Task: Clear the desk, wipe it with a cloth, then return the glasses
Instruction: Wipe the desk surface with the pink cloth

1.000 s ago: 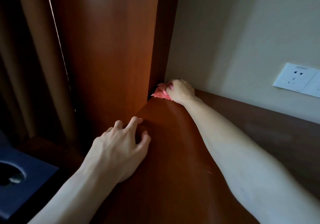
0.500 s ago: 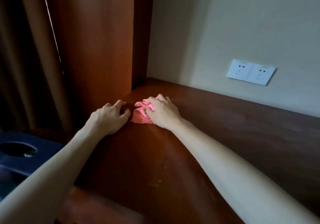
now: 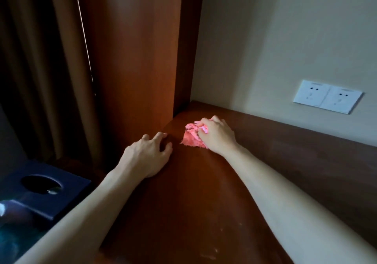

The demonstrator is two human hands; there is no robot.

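Pink cloth [image 3: 192, 138] bunched under right hand [image 3: 217, 136], pinched by curled fingers, pressed on tabletop [image 3: 183, 202] near back corner. Left hand [image 3: 150, 154] just beside, grip spread, nothing held. Unwiped tabletop lies nearer than cloth; glasses not seen

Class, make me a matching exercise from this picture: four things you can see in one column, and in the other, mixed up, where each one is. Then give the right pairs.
Things:
1. pink cloth
2. left hand
3. white sockets
4. dark blue box

Places:
A. on the wall above the desk
B. lower, left of the desk
C. under the right hand, on the desk
D. at the desk's left edge, holding nothing

Pairs: 1-C, 2-D, 3-A, 4-B
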